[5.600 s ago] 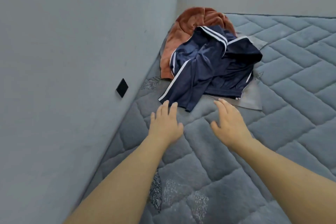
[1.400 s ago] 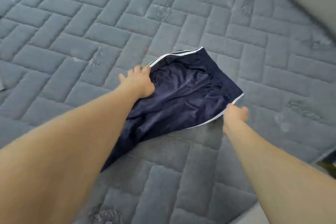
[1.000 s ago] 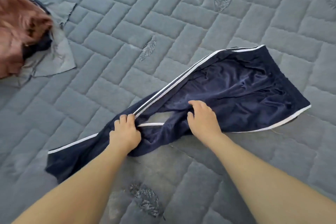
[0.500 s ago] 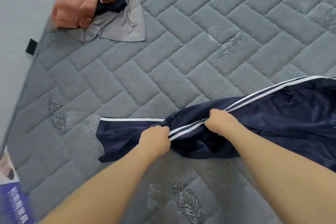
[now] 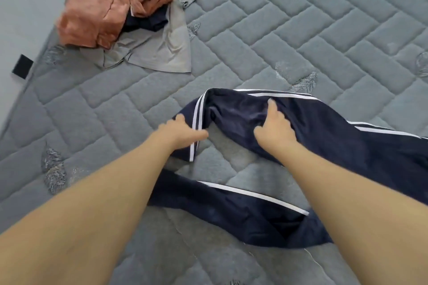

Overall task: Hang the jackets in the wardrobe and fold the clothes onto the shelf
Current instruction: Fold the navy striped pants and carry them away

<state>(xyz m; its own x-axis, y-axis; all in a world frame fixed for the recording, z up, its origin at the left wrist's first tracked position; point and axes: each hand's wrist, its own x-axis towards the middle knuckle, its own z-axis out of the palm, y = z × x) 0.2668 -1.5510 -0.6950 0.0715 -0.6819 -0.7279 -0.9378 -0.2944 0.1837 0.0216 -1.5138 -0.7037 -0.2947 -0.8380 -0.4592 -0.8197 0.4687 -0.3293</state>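
While you lean over the mattress (image 5: 301, 21), the entries stand as follows.

Item 1, navy track trousers (image 5: 335, 146): white side stripes, lying on the mattress, long axis running from your left hand out to the right edge of view. One leg is doubled back toward you, its striped length crossing under your forearms.

Item 2, your left hand (image 5: 178, 133): at the near-left fold of the leg, fingers and thumb closed around the striped seam, holding it.

Item 3, your right hand (image 5: 274, 127): just beside the left, on the cloth, thumb spread; fingers appear to press and gather the fabric, though a firm grip is not certain.

Relation for the coming move: both hands sit at the trousers' left end, left hand nearer the fold; the bulk lies to your right, so smoothing likely runs rightward.

Item 4, remaining pile, far left: rust garment (image 5: 104, 7), grey garment (image 5: 166, 53), a dark piece between.

Labels, writing: none legible.
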